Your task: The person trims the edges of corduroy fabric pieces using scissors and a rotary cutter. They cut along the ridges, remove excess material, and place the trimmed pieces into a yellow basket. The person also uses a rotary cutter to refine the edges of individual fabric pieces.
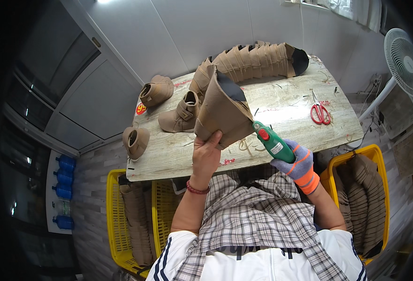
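Note:
Bare except for a red bead bracelet, my left hand (205,157) grips a tan shoe upper (223,112) by its lower edge, raised above the table's near side. Its dark lining shows at the upper right. My right hand (301,166), in a grey and orange glove, is wrapped round a green handheld power tool (274,144) with a red button. The tool's tip is at the right lower edge of the upper; whether they touch I cannot tell. Behind the upper stands a formed tan shoe upper with a strap (180,114).
A long row of nested tan uppers (258,61) lies along the wooden-look table's back. Red-handled scissors (319,110) rest at the right among thread scraps. Two more formed uppers, one far (157,90), one near (136,142), sit left. Yellow baskets (114,220) flank me; a white fan (405,63) stands right.

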{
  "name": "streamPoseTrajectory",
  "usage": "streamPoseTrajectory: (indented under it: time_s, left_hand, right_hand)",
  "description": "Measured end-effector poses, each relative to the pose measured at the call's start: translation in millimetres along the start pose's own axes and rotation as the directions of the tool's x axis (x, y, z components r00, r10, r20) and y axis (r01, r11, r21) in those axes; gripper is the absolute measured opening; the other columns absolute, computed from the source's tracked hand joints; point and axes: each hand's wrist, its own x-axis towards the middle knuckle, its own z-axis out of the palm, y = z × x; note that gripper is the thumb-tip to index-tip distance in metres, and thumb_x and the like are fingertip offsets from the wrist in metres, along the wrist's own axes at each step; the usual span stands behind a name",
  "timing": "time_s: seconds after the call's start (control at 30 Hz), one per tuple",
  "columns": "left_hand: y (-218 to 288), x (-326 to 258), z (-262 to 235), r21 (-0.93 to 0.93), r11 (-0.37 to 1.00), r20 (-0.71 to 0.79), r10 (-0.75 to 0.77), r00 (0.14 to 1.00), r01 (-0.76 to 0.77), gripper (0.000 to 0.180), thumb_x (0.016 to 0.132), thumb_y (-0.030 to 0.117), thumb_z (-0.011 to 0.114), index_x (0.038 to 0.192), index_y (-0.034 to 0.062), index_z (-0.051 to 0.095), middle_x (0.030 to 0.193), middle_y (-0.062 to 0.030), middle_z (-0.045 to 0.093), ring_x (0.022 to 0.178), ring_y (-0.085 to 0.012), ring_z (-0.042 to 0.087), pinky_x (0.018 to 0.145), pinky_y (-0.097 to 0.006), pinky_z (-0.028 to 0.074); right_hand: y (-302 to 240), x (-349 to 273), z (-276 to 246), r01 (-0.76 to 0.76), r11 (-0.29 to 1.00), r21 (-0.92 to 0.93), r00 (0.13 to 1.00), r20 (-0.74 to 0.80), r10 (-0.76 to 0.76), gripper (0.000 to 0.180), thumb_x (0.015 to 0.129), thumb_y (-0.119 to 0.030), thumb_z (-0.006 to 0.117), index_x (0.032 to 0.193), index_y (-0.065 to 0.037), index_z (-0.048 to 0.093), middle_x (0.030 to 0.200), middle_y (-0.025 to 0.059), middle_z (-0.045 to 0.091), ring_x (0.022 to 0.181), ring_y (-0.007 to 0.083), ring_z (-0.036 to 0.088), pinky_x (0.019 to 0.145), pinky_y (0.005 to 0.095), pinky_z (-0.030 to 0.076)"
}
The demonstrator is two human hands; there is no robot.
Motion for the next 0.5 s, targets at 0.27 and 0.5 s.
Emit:
streamPoseTrajectory:
  time_s: [0.27, 0.5]
  left_hand:
    - [-30, -14, -12, 0.481, 0.875, 0.007, 0.057, 0.998, -0.054, 0.024, 0.091, 0.002, 0.062, 0.115, 0.0042, 0.065, 0.11, -0.0009, 0.067, 0.1, -0.0095, 0.06, 0.091, -0.026, 0.046]
    - [-37, -13, -14, 0.917, 0.172, 0.336, 0.158, 0.929, -0.361, 0.02, 0.085, -0.003, 0.06, 0.105, -0.0062, 0.062, 0.095, -0.0097, 0.064, 0.085, -0.0166, 0.059, 0.075, -0.033, 0.047]
  right_hand:
    - [-9, 2, 3, -0.122, 0.98, 0.16, 0.991, -0.037, 0.129, 0.05, 0.07, -0.025, 0.085, 0.108, -0.001, 0.064, 0.085, 0.0077, 0.07, 0.072, 0.0105, 0.064, 0.065, 0.0269, 0.053]
    - [0, 0, -4, -0.255, 0.948, 0.193, 0.955, -0.104, 0.278, 0.042, 0.076, -0.021, 0.081, 0.106, 0.001, 0.063, 0.079, 0.0007, 0.064, 0.068, 0.0065, 0.055, 0.062, 0.0234, 0.048]
